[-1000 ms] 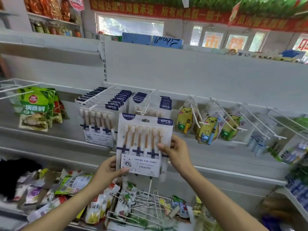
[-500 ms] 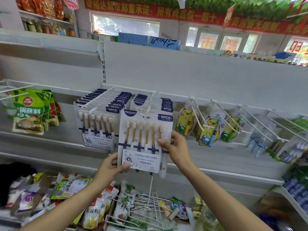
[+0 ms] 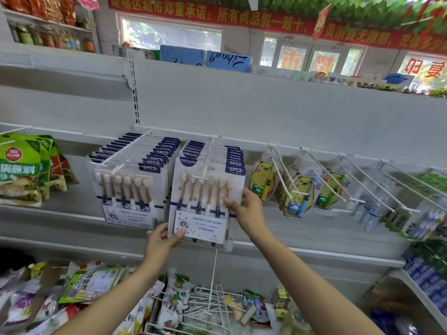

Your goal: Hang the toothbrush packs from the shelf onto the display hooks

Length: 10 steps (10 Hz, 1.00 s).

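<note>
Head view: a toothbrush pack (image 3: 205, 201) is held upright between both hands, at the front of a row of like packs (image 3: 210, 154) strung on a display hook (image 3: 210, 153). Its lower left corner is pinched by the left hand (image 3: 161, 243), the thumb laid over the printed card. Its right edge is gripped by the right hand (image 3: 249, 213), thumb across the front near the brush handles and fingers curled behind. Whether the pack's hang hole is already over the hook tip cannot be told.

Just left of the left hand a second row of toothbrush packs (image 3: 128, 189) is hung on its own hook. Further left, green sauce pouches (image 3: 20, 170) are hung. To the right of the right hand, yellow bear-shaped children's brush packs (image 3: 298, 195) are carried on white hooks, with further blurred packs beyond. Below both forearms, snack bags (image 3: 90, 284) and a heap of loose white wire hooks (image 3: 212, 308) are seen on the lower shelf.
</note>
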### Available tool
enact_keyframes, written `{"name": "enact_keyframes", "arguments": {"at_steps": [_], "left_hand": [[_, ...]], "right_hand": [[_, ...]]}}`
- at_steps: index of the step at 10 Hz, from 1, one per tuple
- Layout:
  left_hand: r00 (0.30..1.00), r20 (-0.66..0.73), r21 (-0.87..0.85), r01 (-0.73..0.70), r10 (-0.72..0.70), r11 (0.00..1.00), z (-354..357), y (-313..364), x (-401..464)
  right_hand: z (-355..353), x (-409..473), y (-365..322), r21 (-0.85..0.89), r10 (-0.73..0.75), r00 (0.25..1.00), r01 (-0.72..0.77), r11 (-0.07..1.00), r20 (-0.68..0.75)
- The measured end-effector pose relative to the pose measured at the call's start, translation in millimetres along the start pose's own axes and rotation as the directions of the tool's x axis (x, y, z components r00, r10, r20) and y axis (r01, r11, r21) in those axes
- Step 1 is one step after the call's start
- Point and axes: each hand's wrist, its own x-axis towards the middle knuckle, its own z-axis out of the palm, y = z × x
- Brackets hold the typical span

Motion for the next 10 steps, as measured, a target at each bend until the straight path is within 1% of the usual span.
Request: {"name": "enact_keyframes", "arguments": {"at_steps": [1, 2, 3, 4, 6, 7, 8, 9, 10], "left_hand": [[0.999, -0.037, -0.006, -0.015, 0.015, 1.000, 10, 15, 3], [0.998, -0.059, -0.015, -0.009, 0.008, 1.000, 12, 10, 14], [0.999, -0.052, -0.009, -0.002, 0.001, 1.000, 16, 4, 21], [0.998, -0.059, 0.028, 0.021, -0.020, 0.999, 24, 25, 12], [0.999, -0.049, 0.110, 0.017, -0.012, 0.994, 23, 25, 14], [0.998, -0.054, 0.181, -0.012, 0.022, 0.983, 16, 9, 18], [0.998, -0.065, 0.206, 0.031, -0.018, 0.978, 16, 11, 13], [0.996, -0.058, 0.137, 0.069, -0.061, 0.988, 20, 11, 1], [0.998, -0.027, 0.189, 0.064, -0.060, 0.980, 23, 5, -8]], "right_hand": [[3, 12, 4, -0.041, 0.003, 1.000, -0.004, 0.999, -0.023], [3, 22, 5, -0.088, 0.000, 1.000, -0.002, 0.996, -0.027], [3, 30, 8, -0.104, 0.008, 1.000, -0.010, 0.994, -0.021], [3, 33, 11, -0.136, 0.001, 1.000, -0.002, 0.991, -0.014], [-1, 38, 16, -0.186, 0.023, 1.000, -0.022, 0.982, 0.001], [-2, 37, 17, -0.166, 0.038, 0.999, -0.033, 0.986, 0.023], [-8, 34, 15, -0.246, 0.074, 0.997, -0.063, 0.967, 0.037], [-21, 28, 18, -0.340, 0.077, 0.997, -0.063, 0.938, 0.028], [-38, 15, 21, -0.481, 0.021, 0.999, -0.002, 0.877, 0.034]]}}
